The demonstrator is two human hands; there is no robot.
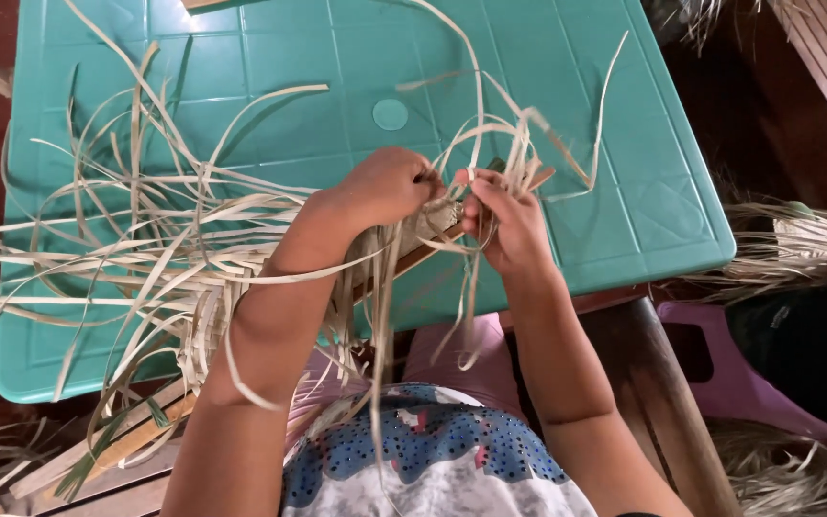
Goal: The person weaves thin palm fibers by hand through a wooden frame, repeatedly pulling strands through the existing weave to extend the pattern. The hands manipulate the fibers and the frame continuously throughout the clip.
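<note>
While both hands meet above the teal table [662, 201], left hand [390, 187] and right hand [500, 215] pinch pale leaf strips [476, 124].

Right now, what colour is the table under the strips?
Teal green, a moulded plastic table; the head view shows it plainly.

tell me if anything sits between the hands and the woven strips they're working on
Nothing visible does. The left hand and right hand both already grip the woven strips above the green table. Loose strips trail off to the left, not between hands and work.
</note>
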